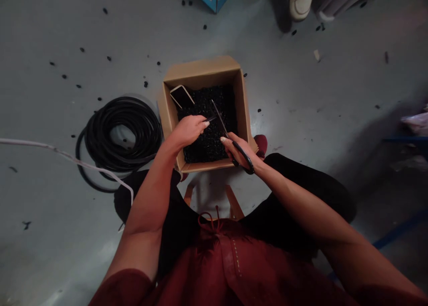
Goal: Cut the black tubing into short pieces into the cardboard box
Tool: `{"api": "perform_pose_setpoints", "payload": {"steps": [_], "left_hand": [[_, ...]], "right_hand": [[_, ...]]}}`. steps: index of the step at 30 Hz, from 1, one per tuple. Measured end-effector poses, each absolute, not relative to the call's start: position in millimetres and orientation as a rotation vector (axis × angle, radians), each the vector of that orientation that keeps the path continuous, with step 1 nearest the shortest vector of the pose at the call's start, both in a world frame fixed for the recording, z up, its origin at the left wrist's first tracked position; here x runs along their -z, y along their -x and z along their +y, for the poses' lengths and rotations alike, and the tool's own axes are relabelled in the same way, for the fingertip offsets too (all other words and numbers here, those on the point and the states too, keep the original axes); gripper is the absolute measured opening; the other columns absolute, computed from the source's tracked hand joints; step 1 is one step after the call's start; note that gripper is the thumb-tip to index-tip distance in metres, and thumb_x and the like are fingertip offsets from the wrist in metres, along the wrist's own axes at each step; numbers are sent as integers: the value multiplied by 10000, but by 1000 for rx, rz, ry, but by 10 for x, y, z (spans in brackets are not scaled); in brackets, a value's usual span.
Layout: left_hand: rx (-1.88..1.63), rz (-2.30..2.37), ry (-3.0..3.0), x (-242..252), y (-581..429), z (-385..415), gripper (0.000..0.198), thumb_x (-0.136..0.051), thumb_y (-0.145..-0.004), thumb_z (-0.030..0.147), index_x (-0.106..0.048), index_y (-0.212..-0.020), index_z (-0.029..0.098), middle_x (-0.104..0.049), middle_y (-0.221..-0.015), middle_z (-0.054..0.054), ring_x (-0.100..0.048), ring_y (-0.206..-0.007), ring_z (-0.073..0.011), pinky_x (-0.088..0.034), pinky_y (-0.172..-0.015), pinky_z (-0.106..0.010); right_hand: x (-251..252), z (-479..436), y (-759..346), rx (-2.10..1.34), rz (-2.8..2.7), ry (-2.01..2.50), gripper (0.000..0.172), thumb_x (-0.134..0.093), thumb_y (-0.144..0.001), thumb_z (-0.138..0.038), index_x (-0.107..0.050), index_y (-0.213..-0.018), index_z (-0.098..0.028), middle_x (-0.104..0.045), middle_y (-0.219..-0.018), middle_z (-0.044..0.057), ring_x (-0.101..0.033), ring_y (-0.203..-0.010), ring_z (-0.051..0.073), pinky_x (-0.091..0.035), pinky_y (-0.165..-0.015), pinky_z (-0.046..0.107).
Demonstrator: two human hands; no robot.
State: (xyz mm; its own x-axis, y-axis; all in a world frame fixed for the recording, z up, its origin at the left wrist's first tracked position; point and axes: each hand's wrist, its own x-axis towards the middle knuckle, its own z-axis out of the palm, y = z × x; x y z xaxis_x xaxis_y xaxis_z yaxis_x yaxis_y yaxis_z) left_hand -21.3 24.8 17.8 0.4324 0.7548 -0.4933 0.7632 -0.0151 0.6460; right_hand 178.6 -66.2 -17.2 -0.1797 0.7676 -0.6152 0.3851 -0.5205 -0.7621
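Left hand (187, 130) is clenched on a short black cable piece (210, 118) over the box! Right hand (239, 150) grasps one pair of black-handled scissors (245, 156), blades at eleven o'clock above the heap of black cut pieces (207, 127). Both work inside one cardboard box (200, 69), tight to its near rim. One phone (181, 96) lies at ten; one coiled black cable (120, 134) sits just beside at nine, open floor at three!

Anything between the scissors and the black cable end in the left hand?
Nothing visible. The blades of the scissors sit beside the black cable end pinched in the left hand, above the black pieces in the cardboard box.
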Motion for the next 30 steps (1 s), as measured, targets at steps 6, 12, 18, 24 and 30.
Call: {"api": "perform_pose_setpoints", "payload": {"steps": [6, 12, 18, 24, 30], "left_hand": [[54, 1302, -1795, -146, 200, 229, 298, -409, -898, 285, -564, -669, 176, -592, -669, -39, -511, -660, -154, -401, -685, -290], [131, 1347, -1797, -68, 190, 205, 298, -422, -907, 266, -594, -682, 172, -604, -694, -65, -564, -736, -192, -419, -734, -310], [143, 1437, -1795, 11, 184, 184, 274, -452, -906, 261, -604, -694, 178, -623, -712, -77, -579, -773, -214, -427, -754, -322], [-61, 1365, -1681, -101, 190, 221, 286, -401, -908, 218, -672, -966, 146, -664, -854, -71, -565, -764, -168, -437, -725, -292], [-202, 1327, -1567, -91, 200, 224, 372, -413, -902, 216, -634, -1189, 134, -674, -940, -56, -570, -805, -139, -450, -739, -262]], "right_hand": [[158, -681, -1773, -1699, -1433, 1790, 351, -468, -925, -567, -425, -798, -243, -465, -619, -41, -450, -553, 122, -366, -530, 244], [173, -707, -1757, -1648, -1495, 1836, 356, -465, -922, -553, -413, -759, -241, -471, -601, -36, -457, -554, 125, -347, -521, 242], [212, -744, -1719, -1810, -1298, 1835, 383, -537, -887, -572, -406, -752, -238, -460, -583, -51, -441, -480, 101, -353, -450, 228], [181, -682, -1689, -1958, -752, 1756, 345, -553, -887, -571, -450, -871, -242, -456, -613, -67, -428, -435, 90, -361, -373, 215], [181, -648, -1709, -1865, -845, 1720, 326, -506, -914, -565, -474, -950, -242, -526, -719, -41, -512, -549, 100, -454, -472, 224]]}}
